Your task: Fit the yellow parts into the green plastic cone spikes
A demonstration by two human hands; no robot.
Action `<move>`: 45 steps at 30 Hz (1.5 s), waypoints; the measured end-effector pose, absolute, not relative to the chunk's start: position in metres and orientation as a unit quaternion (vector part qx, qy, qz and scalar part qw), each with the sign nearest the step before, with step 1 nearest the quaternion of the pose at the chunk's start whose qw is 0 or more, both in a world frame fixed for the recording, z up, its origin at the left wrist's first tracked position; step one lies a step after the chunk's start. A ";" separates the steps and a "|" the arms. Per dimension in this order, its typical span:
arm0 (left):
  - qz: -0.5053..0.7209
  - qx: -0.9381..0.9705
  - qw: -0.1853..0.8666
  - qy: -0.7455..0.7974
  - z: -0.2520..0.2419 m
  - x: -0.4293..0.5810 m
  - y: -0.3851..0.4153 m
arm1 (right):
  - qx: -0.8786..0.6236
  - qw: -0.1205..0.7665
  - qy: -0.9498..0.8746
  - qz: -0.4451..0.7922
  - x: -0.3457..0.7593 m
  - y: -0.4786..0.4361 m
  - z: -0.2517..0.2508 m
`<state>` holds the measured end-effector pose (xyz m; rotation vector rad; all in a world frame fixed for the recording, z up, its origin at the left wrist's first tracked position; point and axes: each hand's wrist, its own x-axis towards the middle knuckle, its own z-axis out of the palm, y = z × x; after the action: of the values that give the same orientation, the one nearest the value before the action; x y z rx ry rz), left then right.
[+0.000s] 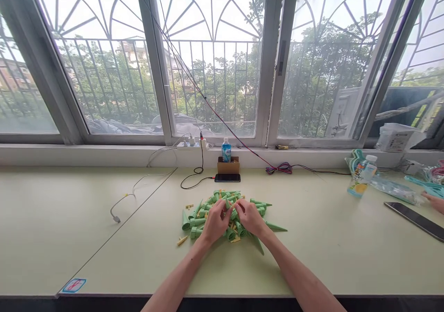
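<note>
A heap of green plastic cone spikes (208, 212) mixed with small yellow pieces (182, 241) lies on the pale green table (322, 256). Both my hands rest on top of the heap, side by side. My left hand (215, 223) has its fingers curled and pinched on a green cone near the heap's middle. My right hand (250, 217) is closed as well, its fingertips meeting the left hand's at a small yellow piece. What exactly lies under the fingers is partly hidden.
A phone (227, 178) lies behind the heap before a small cardboard box (228, 166) with a water bottle (226, 150). Cables (194, 175) trail across the table. At the right are a drink bottle (361, 175), plastic bags, a dark tablet (416, 220) and another person's hand (434, 202).
</note>
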<state>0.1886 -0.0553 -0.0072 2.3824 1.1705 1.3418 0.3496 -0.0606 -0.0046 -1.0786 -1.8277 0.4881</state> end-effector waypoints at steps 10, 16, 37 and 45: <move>0.442 0.801 0.083 0.394 -0.009 0.188 -0.053 | -0.448 0.462 -0.742 0.190 0.350 -0.057 -0.008; 0.442 0.801 0.081 0.395 -0.009 0.187 -0.052 | -0.449 0.461 -0.743 0.183 0.349 -0.057 -0.006; 0.452 0.800 0.077 0.387 -0.004 0.190 -0.055 | -0.443 0.469 -0.743 0.178 0.349 -0.063 -0.002; 0.453 0.797 0.079 0.391 -0.004 0.190 -0.055 | -0.427 0.494 -0.733 0.194 0.349 -0.063 -0.002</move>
<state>0.1898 -0.0550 -0.0042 2.3847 1.1716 1.3571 0.3493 -0.0631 -0.0016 -1.0354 -1.7765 0.4699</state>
